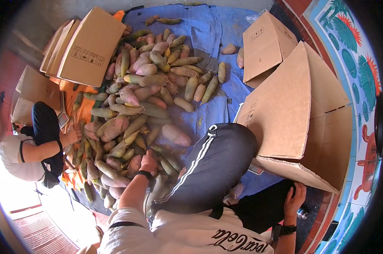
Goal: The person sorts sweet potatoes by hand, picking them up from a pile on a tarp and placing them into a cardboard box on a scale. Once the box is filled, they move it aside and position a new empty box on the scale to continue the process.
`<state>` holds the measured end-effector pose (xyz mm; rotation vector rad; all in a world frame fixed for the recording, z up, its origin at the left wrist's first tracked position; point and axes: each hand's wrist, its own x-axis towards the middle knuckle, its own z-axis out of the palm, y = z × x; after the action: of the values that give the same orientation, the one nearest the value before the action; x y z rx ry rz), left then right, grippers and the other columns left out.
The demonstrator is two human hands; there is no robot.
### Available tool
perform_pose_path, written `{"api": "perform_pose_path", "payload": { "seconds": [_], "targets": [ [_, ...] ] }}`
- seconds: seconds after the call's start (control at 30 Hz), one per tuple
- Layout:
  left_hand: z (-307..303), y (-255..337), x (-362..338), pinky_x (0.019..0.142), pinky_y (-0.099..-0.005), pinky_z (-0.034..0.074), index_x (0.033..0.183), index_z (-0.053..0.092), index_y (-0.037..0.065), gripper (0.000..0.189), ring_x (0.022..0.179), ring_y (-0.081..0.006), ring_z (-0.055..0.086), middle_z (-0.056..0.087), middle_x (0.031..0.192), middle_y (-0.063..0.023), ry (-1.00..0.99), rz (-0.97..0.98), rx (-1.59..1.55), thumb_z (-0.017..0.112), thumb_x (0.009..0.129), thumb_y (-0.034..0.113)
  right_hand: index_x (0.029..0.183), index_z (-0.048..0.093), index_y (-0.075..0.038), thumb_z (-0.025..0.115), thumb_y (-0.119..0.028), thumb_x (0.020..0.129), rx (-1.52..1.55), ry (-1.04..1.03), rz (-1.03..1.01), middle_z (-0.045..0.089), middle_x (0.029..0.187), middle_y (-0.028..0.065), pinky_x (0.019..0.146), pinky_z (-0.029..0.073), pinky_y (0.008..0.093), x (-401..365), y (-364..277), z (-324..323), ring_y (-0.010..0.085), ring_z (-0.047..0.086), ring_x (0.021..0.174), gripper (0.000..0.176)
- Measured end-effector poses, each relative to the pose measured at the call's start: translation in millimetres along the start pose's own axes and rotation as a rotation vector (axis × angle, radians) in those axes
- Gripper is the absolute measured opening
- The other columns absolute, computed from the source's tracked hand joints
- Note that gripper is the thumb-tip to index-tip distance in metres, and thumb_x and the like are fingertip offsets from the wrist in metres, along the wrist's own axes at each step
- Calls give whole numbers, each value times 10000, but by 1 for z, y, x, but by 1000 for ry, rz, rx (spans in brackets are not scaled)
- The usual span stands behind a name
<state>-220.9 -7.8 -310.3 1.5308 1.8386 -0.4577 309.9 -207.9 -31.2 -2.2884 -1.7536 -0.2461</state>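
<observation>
A large heap of green and pinkish-red radishes (147, 91) lies over a blue tarp (200, 29) and an orange cloth. At the lower part of the heap, my left hand (149, 162) reaches in among the radishes; its fingers are partly hidden, and whether it grips one is unclear. My right hand (295, 198) rests at the far side of my lap by a black cloth (263, 205), just below the open cardboard box (280, 114). Its fingers are bent against the cloth's edge.
A co-worker (24, 154) sits at the left, one hand at the heap's edge. Cardboard boxes (85, 51) stand at the upper left, another (30, 95) beside the co-worker. One more box (263, 48) stands at the upper right, near a patterned tile wall (352, 63).
</observation>
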Motion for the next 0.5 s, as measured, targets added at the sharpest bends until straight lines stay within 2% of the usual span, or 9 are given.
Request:
{"api": "perform_pose_path", "payload": {
  "seconds": [0.03,0.07,0.13,0.23,0.37,0.5],
  "targets": [
    [-21,14,-17,878,-421,440,1236,406,125,435,1030,-372,527,523,1088,-243,49,-71,-193,544,826,171,999,547,7,557,-36,780,1,1,0,544,1020,183,861,407,437,0,1,0,365,514,963,223],
    [-25,14,-18,878,-421,440,1236,406,125,435,1030,-372,527,523,1088,-243,50,-71,-193,544,826,171,999,547,7,558,-36,780,4,0,-1,545,1019,183,863,406,436,-1,1,1,364,513,966,223],
    [-28,13,-19,867,-422,442,1200,479,213,354,1021,-385,526,522,1090,-228,165,-29,-166,508,849,185,998,547,6,560,-36,780,6,0,0,545,1017,183,866,405,436,-1,1,0,364,513,968,223],
    [-25,11,-13,866,-424,442,1118,549,198,276,1017,-385,525,522,1086,-223,237,-31,-242,519,845,227,1002,539,19,531,-35,814,-6,1,-26,533,996,203,846,410,433,0,1,-1,379,514,938,195],
    [-30,19,-18,867,-430,441,1096,560,187,281,1014,-389,522,512,1088,-224,212,-62,-217,544,827,267,1006,540,21,532,-36,812,-15,0,-24,534,1003,204,852,410,430,-1,3,0,378,516,948,202],
    [-33,7,-2,839,-422,453,1049,583,170,268,980,-356,559,577,1021,-203,230,-40,-221,568,796,255,1008,541,23,530,-36,814,-9,9,-30,535,1007,203,859,411,422,1,-2,-2,375,518,955,203]
  ]
}}
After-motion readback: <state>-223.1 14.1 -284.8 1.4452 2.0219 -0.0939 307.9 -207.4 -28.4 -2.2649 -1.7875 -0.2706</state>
